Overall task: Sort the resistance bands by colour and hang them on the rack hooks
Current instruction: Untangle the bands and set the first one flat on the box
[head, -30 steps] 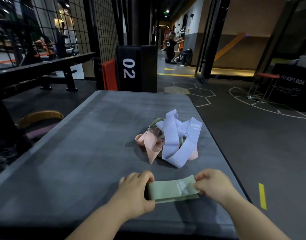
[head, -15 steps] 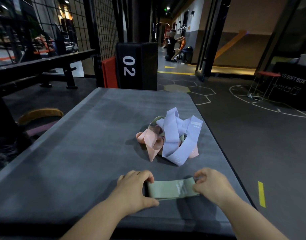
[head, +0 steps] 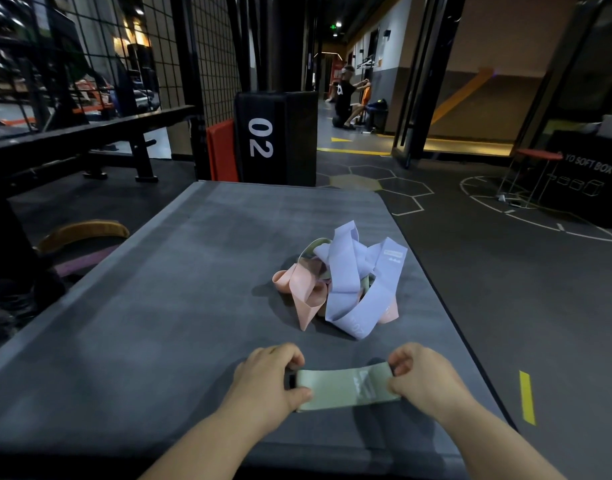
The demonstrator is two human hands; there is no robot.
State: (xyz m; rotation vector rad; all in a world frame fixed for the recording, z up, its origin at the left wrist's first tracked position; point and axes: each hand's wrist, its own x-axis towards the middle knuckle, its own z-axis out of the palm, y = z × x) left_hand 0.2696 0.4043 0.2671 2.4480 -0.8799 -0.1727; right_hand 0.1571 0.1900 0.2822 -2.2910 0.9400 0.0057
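Note:
A pale green resistance band (head: 342, 388) lies flat and stretched sideways near the front of the grey padded platform (head: 166, 306). My left hand (head: 266, 379) grips its left end and my right hand (head: 425, 379) grips its right end. Behind it, in the middle of the platform, sits a tangled heap of bands: lilac ones (head: 353, 282) on top, pink ones (head: 301, 289) at the left and under the right side, and a green one (head: 315, 247) partly buried. No rack hooks are visible.
A black soft box marked 02 (head: 273, 140) stands beyond the platform's far edge, with an orange pad (head: 223, 150) beside it. A black bench and wire-mesh fence (head: 89, 64) fill the left. A person (head: 346, 98) sits far down the corridor. Dark floor lies to the right.
Both hands keep hold of the green band; it has slid slightly nearer the front edge and been pulled a bit flatter between them. The heap has not moved.

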